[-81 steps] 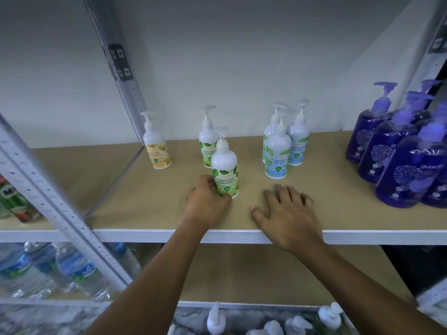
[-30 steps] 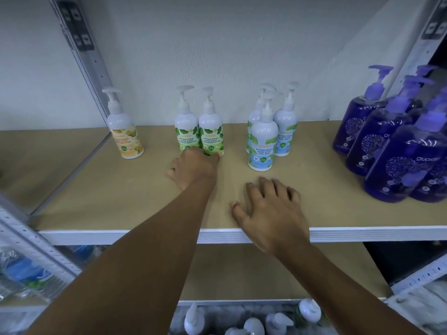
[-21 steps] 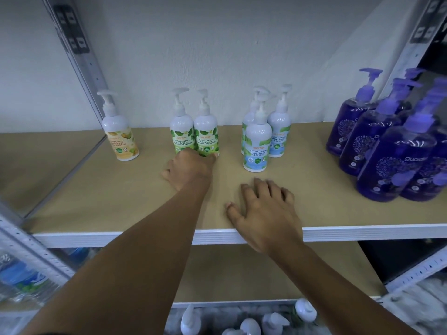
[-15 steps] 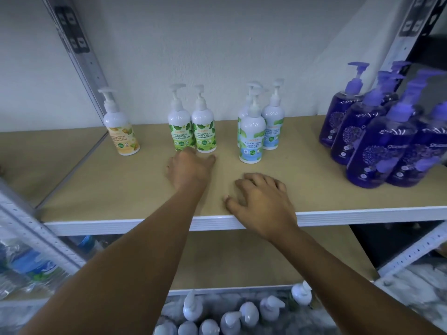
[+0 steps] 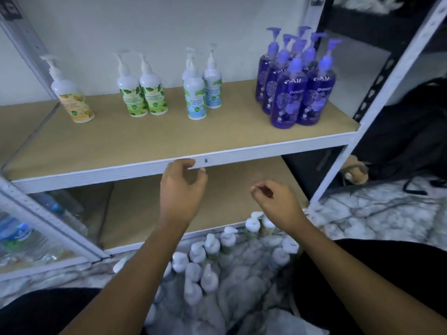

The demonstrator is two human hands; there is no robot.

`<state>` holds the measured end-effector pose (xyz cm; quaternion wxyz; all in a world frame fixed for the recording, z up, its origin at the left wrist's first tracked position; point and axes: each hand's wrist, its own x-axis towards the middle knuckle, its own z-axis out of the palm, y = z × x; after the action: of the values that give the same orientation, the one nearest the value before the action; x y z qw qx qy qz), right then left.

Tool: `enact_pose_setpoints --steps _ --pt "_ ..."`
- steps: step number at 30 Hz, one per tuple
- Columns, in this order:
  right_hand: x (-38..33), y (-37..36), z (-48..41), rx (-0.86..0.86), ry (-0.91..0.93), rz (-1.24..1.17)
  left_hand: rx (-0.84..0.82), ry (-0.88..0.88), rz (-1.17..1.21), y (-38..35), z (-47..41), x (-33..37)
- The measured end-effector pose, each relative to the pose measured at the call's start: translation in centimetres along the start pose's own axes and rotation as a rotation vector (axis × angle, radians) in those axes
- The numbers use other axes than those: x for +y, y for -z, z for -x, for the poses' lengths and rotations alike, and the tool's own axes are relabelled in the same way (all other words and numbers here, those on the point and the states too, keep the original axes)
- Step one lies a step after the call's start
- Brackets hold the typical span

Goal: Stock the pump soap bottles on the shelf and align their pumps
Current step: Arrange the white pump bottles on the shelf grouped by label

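Note:
On the tan shelf stand a yellow-label pump bottle at the left, two green-label bottles side by side, and three blue-label bottles grouped in the middle. My left hand hangs in front of the shelf's white front rail with loosely curled fingers, holding nothing. My right hand hovers lower and to the right, also loosely curled and empty. Several white pump bottles stand on the marble floor below my hands.
Several purple pump bottles cluster at the shelf's right end by the white upright post. A lower tan shelf lies behind my hands. Water bottles lie at the lower left. A dark bag sits at the right.
Both hands have left the shelf top and dropped in front of and below its front edge. The view has tilted down and right, showing the floor bottles.

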<state>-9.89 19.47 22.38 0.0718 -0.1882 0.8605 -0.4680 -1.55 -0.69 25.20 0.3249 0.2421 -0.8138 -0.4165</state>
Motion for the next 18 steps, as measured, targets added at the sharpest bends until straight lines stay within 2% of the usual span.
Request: enact_pose_setpoints --steps 2,5,10,13,16,18 --pt "3.3 1.0 2.6 0.022 -0.102 -0.036 -0.081 0.006 0.035 -2.1 2.4 0.5" --pt "7.7 1.2 5.3 0.059 -0.289 -0.021 -0.262 0.120 0.082 -5.7 5.9 -0.3" --pt "14.9 -2.8 8.4 0.046 -0.564 -0.086 -0.555 0.314 -0.004 -11.6 10.4 -3.5" --pt "18.4 -5.6 9.1 0.054 -0.709 -0.095 -0.657 0.385 -0.075 -14.8 11.3 -5.9" --pt "20.9 -7.3 8.5 0.203 -0.809 -0.199 -0.738 0.378 -0.120 -18.6 11.0 -9.1" --pt "22.2 -8.3 7.8 0.300 -0.861 -0.207 -0.773 0.433 -0.130 -21.9 10.9 -12.9"
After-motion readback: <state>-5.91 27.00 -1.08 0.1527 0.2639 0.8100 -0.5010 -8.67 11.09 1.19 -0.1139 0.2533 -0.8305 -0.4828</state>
